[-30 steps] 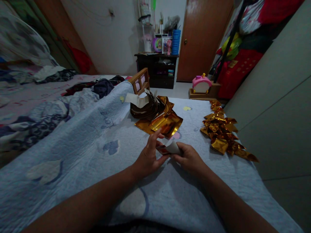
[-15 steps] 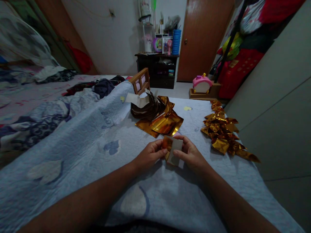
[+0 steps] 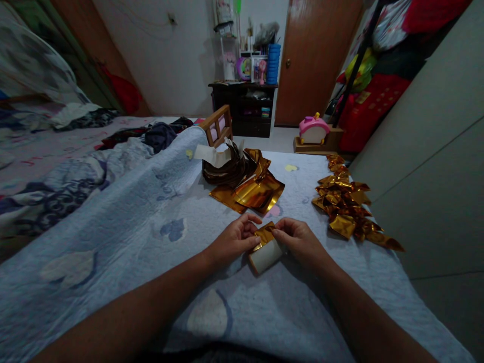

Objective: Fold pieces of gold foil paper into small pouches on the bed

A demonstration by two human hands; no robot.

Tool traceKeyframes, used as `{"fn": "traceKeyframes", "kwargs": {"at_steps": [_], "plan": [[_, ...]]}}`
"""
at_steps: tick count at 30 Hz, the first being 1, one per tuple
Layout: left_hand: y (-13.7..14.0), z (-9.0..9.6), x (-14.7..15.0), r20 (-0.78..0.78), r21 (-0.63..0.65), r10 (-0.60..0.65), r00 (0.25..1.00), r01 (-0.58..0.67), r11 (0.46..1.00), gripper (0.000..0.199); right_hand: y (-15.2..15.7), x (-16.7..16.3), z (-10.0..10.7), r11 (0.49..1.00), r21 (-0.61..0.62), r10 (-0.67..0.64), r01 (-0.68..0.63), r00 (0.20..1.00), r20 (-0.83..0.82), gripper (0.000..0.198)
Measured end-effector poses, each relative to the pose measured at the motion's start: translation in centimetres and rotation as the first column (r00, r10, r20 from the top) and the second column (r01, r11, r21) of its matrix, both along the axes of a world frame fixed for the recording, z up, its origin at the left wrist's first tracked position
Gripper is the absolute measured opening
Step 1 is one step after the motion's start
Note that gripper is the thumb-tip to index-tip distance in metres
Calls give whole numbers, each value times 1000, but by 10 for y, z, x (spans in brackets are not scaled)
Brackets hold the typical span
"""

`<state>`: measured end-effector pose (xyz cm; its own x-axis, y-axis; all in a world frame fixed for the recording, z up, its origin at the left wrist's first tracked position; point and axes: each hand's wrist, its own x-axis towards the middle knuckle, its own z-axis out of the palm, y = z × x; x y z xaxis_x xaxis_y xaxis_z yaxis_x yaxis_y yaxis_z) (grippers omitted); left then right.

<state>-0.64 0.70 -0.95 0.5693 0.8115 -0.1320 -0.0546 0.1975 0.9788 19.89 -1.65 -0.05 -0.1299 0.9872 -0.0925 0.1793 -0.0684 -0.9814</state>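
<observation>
Between my hands is a small sheet of gold foil paper (image 3: 265, 256), partly rolled, its pale backing toward me and a strip of shiny gold along the far side. My left hand (image 3: 239, 235) pinches the paper's left edge with the thumb on top. On the opposite side, my right hand (image 3: 297, 237) grips the upper right corner between thumb and fingers. Just beyond lies a heap of loose gold foil sheets (image 3: 260, 191), beside a curled stack of the same paper (image 3: 227, 169). Several folded gold foil pieces (image 3: 342, 201) lie in a pile at the right.
The bed's blue quilt (image 3: 136, 287) with heart shapes lies under everything. A wooden bed rail (image 3: 217, 126) stands at the far edge. Rumpled clothes (image 3: 161, 136) are to the left. Past the bed are a pink toy case (image 3: 314, 128) and a dark cabinet (image 3: 245, 111).
The paper has turned and tilted, its pale face now rolled nearer me with gold showing at the far side. My right hand has moved to its upper corner; the piles stay put.
</observation>
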Motion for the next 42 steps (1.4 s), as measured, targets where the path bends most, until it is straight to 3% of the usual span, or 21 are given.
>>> {"fn": "traceKeyframes", "kwargs": {"at_steps": [4, 9, 16, 22, 25, 27, 30, 34, 39, 42], "plan": [[1, -1, 0, -132, 162, 45, 990, -23, 987, 26, 0, 0, -2, 996, 88, -34, 16, 978, 205, 13], [-1, 1, -1, -270, 312, 49, 961, 39, 949, 21, -1, -2, -2, 992, 122, -18, -14, 966, 258, 10], [3, 0, -1, -311, 361, 32, 950, 87, 928, 17, 0, -3, -7, 989, 143, -64, 24, 956, 288, 9], [6, -1, -2, -268, 316, -32, 963, 119, 941, 18, 0, -2, -2, 996, 86, -14, -10, 961, 275, 10], [5, 2, -1, -307, 370, -6, 952, 126, 920, 20, -1, -3, -1, 997, 80, -18, -6, 954, 300, 9], [5, 4, 0, -377, 456, 73, 923, 116, 882, 22, -1, -5, -2, 994, 113, -48, 6, 928, 369, 8], [6, 4, 2, -459, 603, 195, 867, 143, 784, 20, -1, -8, -5, 977, 212, -113, -11, 821, 560, 5], [9, -3, 4, -503, 711, 212, 838, 262, 652, 15, 0, -11, -10, 956, 288, -168, -56, 700, 694, 6], [8, -13, 6, -553, 799, 321, 769, 380, 465, 17, 2, -11, -16, 944, 327, -200, -48, 706, 679, 8], [6, -17, 8, -560, 816, 374, 740, 415, 402, 20, 3, -10, -18, 936, 347, -205, -55, 718, 665, 9]]}}
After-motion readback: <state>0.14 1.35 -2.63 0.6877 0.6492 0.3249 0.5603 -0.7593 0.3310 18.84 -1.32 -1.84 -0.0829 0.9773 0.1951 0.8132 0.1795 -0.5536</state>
